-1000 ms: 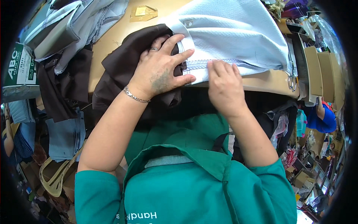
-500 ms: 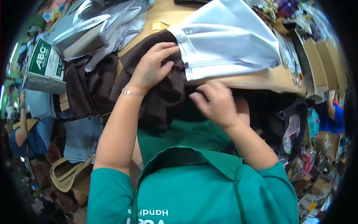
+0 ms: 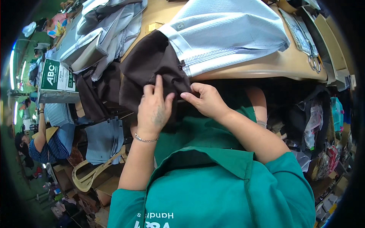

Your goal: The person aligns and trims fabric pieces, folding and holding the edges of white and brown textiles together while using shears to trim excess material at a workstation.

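Note:
A white textured bag body lies on the table with a stitched seam along its near side. Dark brown lining cloth spreads out from its open end, toward me and over the table's front edge. My left hand rests on the near part of this lining, its index finger stretched out and thumb apart. At the lining's right edge, close below the bag's corner, my right hand pinches the brown cloth between thumb and fingers. Part of the cloth hangs in shadow under my hands.
Grey and white bag pieces are heaped at the left. Beside them stands a green and white box, with stacked grey panels below. Scissors lie at the table's right end. A striped-shirted person is at far left.
My left hand has slid toward me, down the brown lining. My right hand has moved left and closed on the lining's edge. The whole view has shifted slightly.

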Tool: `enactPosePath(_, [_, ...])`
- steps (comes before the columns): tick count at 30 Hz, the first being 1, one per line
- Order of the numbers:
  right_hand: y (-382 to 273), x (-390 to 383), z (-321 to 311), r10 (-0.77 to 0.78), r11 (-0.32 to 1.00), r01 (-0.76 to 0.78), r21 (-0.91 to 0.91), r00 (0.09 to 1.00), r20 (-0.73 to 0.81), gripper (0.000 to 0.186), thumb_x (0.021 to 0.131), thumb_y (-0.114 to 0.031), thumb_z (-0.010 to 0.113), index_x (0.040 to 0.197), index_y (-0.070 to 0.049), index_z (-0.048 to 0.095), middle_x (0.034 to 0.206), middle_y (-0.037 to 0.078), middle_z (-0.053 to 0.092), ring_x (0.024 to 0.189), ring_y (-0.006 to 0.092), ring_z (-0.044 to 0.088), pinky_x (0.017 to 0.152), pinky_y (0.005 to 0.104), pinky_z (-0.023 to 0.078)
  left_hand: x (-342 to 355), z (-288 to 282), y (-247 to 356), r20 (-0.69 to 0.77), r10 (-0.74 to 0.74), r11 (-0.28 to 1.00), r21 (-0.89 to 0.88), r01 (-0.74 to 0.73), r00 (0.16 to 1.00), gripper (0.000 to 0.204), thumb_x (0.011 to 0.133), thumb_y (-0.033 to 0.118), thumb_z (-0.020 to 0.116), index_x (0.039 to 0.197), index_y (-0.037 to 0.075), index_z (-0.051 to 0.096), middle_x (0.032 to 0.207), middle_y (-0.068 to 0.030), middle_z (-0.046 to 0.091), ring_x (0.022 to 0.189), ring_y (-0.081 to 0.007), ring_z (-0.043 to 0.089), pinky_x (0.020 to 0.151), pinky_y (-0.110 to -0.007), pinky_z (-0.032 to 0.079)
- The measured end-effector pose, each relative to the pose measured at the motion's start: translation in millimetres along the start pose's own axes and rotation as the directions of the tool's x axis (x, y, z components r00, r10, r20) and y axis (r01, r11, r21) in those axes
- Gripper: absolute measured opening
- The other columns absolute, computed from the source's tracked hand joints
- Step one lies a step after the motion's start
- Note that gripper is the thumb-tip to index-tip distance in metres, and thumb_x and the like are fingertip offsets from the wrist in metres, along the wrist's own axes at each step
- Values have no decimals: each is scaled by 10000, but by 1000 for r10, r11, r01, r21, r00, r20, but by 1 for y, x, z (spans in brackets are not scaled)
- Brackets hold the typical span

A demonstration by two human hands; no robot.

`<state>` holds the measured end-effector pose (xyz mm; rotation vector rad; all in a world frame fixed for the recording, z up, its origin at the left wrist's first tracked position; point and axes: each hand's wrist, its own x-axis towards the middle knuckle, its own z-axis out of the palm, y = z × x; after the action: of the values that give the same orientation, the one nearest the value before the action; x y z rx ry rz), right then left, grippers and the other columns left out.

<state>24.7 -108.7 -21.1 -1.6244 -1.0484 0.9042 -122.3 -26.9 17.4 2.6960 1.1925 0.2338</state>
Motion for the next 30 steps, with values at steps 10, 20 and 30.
enactPosePath(10, [1,-7,-6,-15,824,100,558,988,-153,145,744,-62,652,768,5,525,695,16,546,658,71,477,592,239,425,25,-22,7,-483,116,925,-266,-272,868,73,797,45,613,756,15,560,660,-94,504,585,-212,508,540,-318,412])
enactPosePath(20, [1,-17,-12,-627,723,523,-452,772,-109,105,781,-142,617,801,-60,554,713,74,536,672,252,551,578,343,433,-1,35,19,143,-16,754,-649,106,990,297,891,196,441,674,2,499,559,-97,508,461,-172,492,445,-313,388])
enactPosePath(30, [-8,-36,-15,-593,793,577,-195,805,-28,135,743,-102,662,770,-51,540,730,77,515,703,261,518,625,348,426,31,3,49,259,-188,-532,-838,124,947,233,912,184,435,997,56,611,951,-58,627,862,-237,599,729,-332,490])
